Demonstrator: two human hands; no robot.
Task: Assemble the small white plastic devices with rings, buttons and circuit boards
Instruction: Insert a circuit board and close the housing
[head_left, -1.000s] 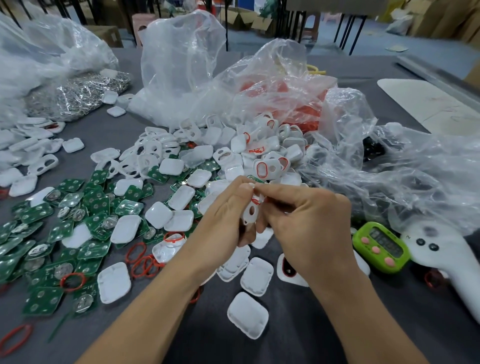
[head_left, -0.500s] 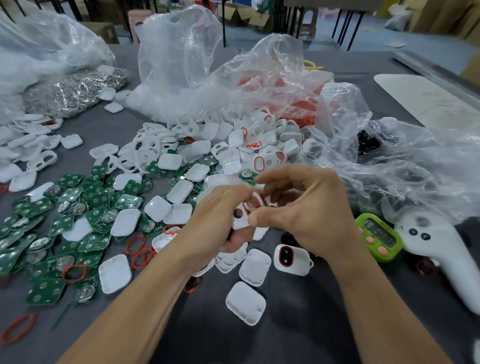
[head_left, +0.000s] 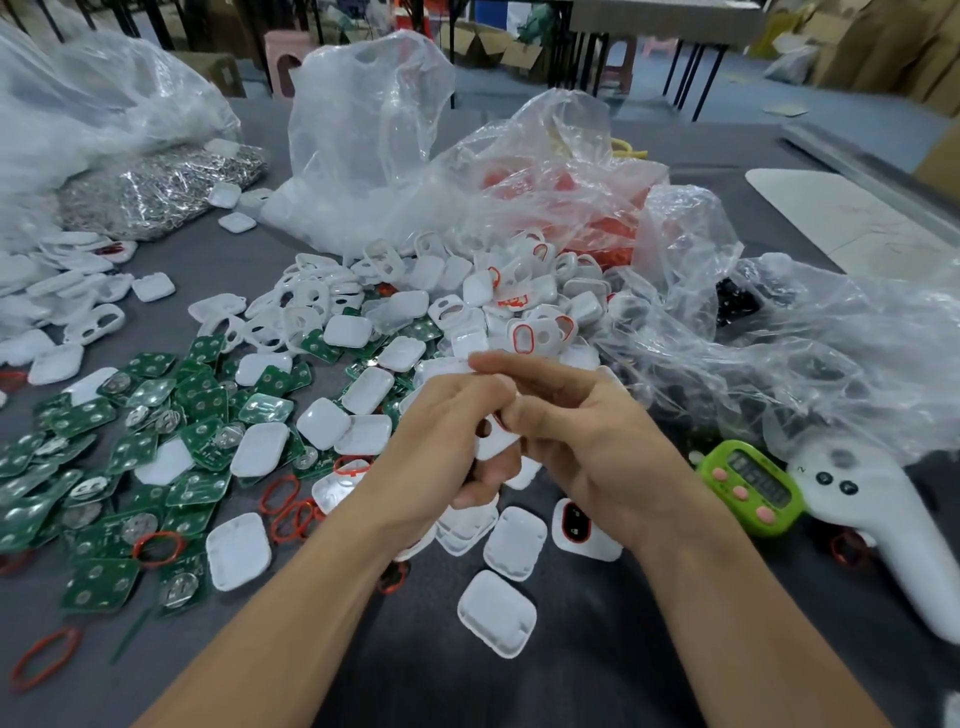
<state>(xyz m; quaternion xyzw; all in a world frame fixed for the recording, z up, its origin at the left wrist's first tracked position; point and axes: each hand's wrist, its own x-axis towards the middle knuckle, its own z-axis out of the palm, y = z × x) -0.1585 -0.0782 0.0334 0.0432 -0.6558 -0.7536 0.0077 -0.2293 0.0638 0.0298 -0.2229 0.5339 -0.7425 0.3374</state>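
No text, brand or label can be read on the cluttered table (head_left: 597, 686). The green timer (head_left: 750, 488), right of the fingers (head_left: 535, 371) of the right hand (head_left: 602, 447), shows dark digits on its display, too blurred to make out.

Near the right edge of the grey worktop (head_left: 597, 654), a green timer (head_left: 750, 486) with pink buttons lies just beside a white handheld controller (head_left: 883, 525), whose handle runs toward the near right corner. Crumpled clear plastic bags crowd the far half: one at the far left (head_left: 78, 114), one standing tall mid-table (head_left: 363, 130), one sprawled along the right (head_left: 831, 353). A flat white board (head_left: 852, 218) lies by the far right corner, and beyond the far edge stand a pink stool (head_left: 283, 57), black table legs (head_left: 704, 78) and cardboard boxes (head_left: 893, 52).
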